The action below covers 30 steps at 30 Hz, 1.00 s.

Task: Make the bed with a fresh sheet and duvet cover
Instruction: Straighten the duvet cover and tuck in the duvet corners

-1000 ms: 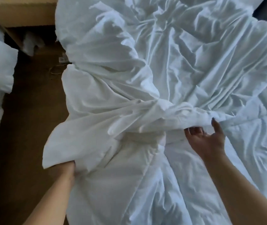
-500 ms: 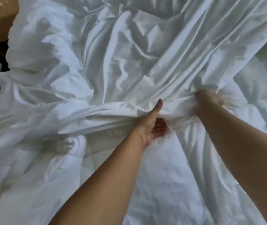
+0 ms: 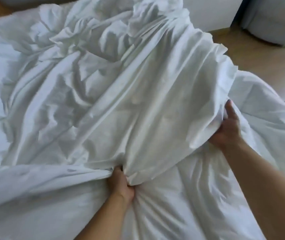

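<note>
A crumpled white duvet cover (image 3: pixel 114 94) lies spread over a thicker white duvet (image 3: pixel 181 205) that fills the lower half of the head view. My left hand (image 3: pixel 120 184) is clenched on the cover's near edge at the bottom centre, fabric bunched in its fist. My right hand (image 3: pixel 228 129) grips the same edge further right, palm up under the cloth, thumb on top. The cover's hem is stretched between both hands. The duvet shows through the open edge beneath them.
Light wooden floor (image 3: pixel 252 56) shows at the upper right. A pale grey rounded seat (image 3: pixel 273 19) stands at the top right corner beside a white panel (image 3: pixel 212 13). Bedding hangs toward the floor at the right (image 3: pixel 277 108).
The view has swung right, and floor now shows at the upper right. My hands have moved apart along the cover's edge, the right one further right, the left one clenched lower.
</note>
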Tool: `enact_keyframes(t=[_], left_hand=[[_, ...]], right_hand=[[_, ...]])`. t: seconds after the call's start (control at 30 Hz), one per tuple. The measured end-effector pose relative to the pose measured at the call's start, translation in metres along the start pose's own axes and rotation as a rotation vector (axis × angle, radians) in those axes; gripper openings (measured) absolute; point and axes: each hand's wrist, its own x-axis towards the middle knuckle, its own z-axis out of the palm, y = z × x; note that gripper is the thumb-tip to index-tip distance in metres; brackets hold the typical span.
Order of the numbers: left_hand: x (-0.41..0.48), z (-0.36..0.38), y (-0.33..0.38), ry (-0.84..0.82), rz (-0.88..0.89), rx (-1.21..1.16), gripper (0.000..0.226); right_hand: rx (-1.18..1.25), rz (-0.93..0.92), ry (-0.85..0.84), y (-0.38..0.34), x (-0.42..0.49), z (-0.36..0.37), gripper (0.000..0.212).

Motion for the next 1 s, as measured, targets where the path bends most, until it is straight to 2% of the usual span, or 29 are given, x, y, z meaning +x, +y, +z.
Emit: enact_keyframes(t=[0.1,0.13,0.2,0.27,0.4,0.47,0.5,0.57,0.63,0.7,0.77,0.87,0.93,1.0], left_hand=[[0.002,0.019,-0.006,0.166,0.099,0.05,0.043],[-0.001,0.02,-0.006,0.195,0.12,0.068,0.043],[-0.009,0.022,-0.004,0.193,0.146,0.04,0.045],[-0.031,0.031,-0.013,0.059,0.113,-0.008,0.045],[-0.081,0.083,-0.067,-0.376,-0.075,0.079,0.044],[-0.089,0.117,-0.099,-0.473,-0.103,0.119,0.054],[-0.086,0.131,-0.114,-0.466,-0.109,0.129,0.056],[-0.075,0.146,-0.142,-0.341,-0.104,0.124,0.054],[-0.062,0.151,-0.16,-0.152,-0.082,0.127,0.058],[-0.05,0.151,-0.164,0.047,-0.032,0.195,0.061],[-0.038,0.156,-0.164,0.18,0.013,0.213,0.057],[-0.025,0.173,-0.169,0.337,0.042,0.199,0.058],[-0.014,0.179,-0.174,0.398,0.103,0.225,0.054],[-0.006,0.187,-0.173,0.428,0.172,0.255,0.045]], right_hand=[[-0.184,0.087,0.136,-0.008,-0.014,-0.046,0.051],[-0.245,0.128,0.203,-0.003,-0.025,-0.063,0.054],[-0.432,0.1,0.36,0.006,-0.05,-0.088,0.062],[-0.61,0.022,0.458,0.018,-0.06,-0.095,0.064],[-0.592,0.223,0.392,0.039,-0.042,-0.081,0.06],[-0.546,0.269,0.406,0.044,-0.025,-0.083,0.056],[-0.531,0.275,0.403,0.044,-0.018,-0.087,0.054],[-0.499,0.303,0.374,0.042,-0.007,-0.094,0.053],[-0.453,0.332,0.342,0.038,-0.001,-0.094,0.062],[-0.526,0.308,0.329,0.038,0.002,-0.088,0.071],[-0.578,0.315,0.289,0.023,0.008,-0.069,0.069],[-0.412,0.399,0.071,-0.05,0.057,-0.024,0.059],[-0.257,0.385,-0.068,-0.118,0.107,0.006,0.055],[-0.205,0.403,-0.122,-0.168,0.146,0.018,0.061]])
